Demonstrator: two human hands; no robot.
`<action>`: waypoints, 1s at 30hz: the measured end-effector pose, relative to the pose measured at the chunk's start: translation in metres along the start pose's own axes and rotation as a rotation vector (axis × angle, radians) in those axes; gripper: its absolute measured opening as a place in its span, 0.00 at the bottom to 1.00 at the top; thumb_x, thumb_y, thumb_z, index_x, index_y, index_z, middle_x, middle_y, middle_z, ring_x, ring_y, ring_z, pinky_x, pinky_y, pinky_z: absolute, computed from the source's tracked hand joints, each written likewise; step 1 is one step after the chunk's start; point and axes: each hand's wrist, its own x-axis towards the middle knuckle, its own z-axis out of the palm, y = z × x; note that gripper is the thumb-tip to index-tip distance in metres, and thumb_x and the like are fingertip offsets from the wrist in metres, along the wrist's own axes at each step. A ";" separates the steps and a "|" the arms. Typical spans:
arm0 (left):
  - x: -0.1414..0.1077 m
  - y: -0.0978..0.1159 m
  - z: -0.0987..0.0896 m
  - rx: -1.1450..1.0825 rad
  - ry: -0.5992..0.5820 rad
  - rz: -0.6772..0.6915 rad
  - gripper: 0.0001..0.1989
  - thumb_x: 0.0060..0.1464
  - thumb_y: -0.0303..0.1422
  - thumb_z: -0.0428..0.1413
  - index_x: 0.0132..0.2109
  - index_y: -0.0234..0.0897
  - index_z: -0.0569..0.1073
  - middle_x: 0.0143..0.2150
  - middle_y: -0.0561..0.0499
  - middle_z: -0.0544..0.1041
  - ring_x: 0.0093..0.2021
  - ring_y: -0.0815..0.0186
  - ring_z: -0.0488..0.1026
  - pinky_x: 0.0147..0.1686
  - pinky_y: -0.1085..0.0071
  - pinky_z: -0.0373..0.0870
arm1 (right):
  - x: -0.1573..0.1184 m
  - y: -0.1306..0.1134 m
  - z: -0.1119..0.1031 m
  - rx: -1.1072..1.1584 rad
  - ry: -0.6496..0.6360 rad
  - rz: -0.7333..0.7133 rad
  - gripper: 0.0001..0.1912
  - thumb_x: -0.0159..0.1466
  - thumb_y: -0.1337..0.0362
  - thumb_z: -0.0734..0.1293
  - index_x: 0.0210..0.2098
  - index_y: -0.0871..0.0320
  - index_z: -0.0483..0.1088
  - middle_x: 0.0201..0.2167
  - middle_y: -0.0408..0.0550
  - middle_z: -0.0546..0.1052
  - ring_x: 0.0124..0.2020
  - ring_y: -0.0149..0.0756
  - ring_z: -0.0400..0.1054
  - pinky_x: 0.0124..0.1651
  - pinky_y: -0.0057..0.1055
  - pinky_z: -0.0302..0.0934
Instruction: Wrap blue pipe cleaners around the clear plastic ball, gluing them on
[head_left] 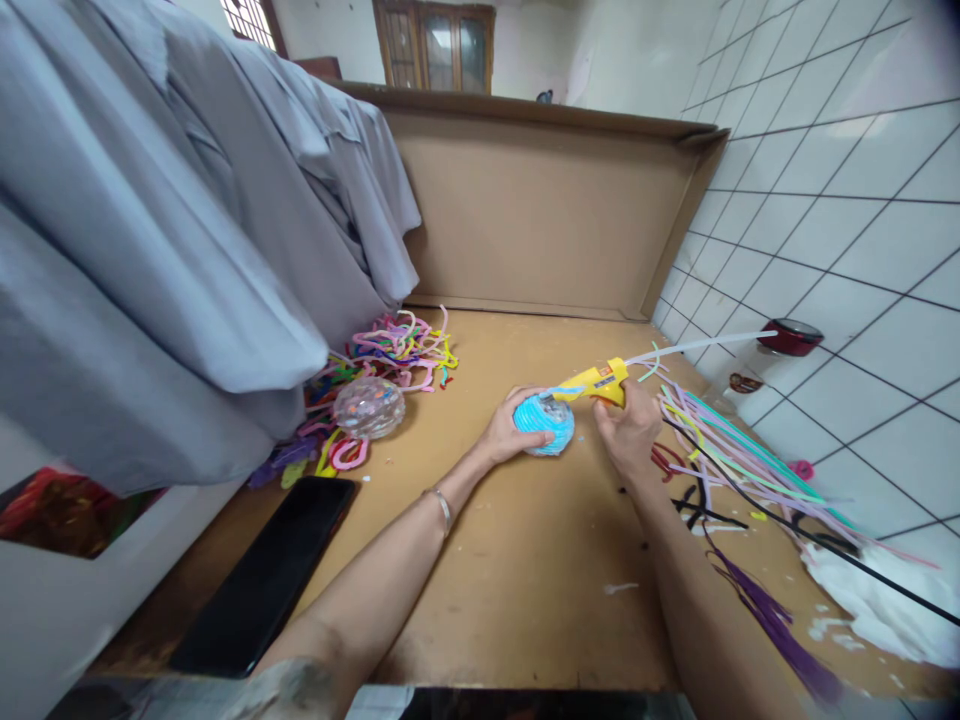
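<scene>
My left hand (514, 428) is closed round a small round ball (541, 428) wrapped in light blue pipe cleaner, its upper part showing clear and unwrapped. My right hand (630, 428) grips a yellow hot glue gun (596, 382). A long whitish glue stick (697, 345) sticks out of its back end. The gun's nozzle is at the top of the ball; whether it touches cannot be made out. A loose blue end of the pipe cleaner lies beside the nozzle.
A clear plastic ball (370, 407) and tangled pipe cleaners (405, 345) lie at left, near a black phone (266, 575). At right are straight pipe cleaners (739, 445), a black cord (862, 545), a purple tassel (757, 595), white tissue (877, 600) and a red-lidded jar (791, 338).
</scene>
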 end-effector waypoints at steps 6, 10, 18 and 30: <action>0.001 -0.002 0.000 -0.010 0.001 0.037 0.36 0.35 0.40 0.69 0.54 0.38 0.72 0.53 0.44 0.71 0.55 0.54 0.69 0.58 0.56 0.64 | -0.001 0.000 0.001 0.004 -0.012 0.011 0.11 0.58 0.60 0.61 0.39 0.57 0.66 0.31 0.50 0.74 0.35 0.43 0.66 0.40 0.36 0.55; 0.001 -0.002 0.000 -0.003 -0.002 0.026 0.36 0.35 0.39 0.69 0.54 0.38 0.72 0.54 0.44 0.71 0.55 0.54 0.69 0.58 0.56 0.64 | -0.001 0.001 0.001 0.003 -0.007 0.003 0.11 0.59 0.60 0.61 0.39 0.57 0.66 0.31 0.51 0.74 0.35 0.43 0.66 0.40 0.36 0.55; 0.000 0.000 0.000 0.002 0.000 0.025 0.35 0.35 0.38 0.69 0.54 0.38 0.72 0.54 0.44 0.71 0.55 0.53 0.69 0.58 0.55 0.64 | -0.001 0.000 0.000 -0.020 0.008 -0.011 0.11 0.59 0.60 0.60 0.40 0.57 0.66 0.32 0.50 0.74 0.34 0.43 0.66 0.39 0.36 0.55; 0.001 -0.001 0.000 -0.007 -0.002 0.036 0.35 0.35 0.39 0.69 0.53 0.39 0.72 0.53 0.45 0.71 0.55 0.54 0.69 0.58 0.55 0.63 | 0.002 -0.002 -0.002 -0.009 0.023 0.006 0.10 0.58 0.61 0.61 0.38 0.56 0.66 0.30 0.49 0.74 0.34 0.43 0.66 0.39 0.36 0.56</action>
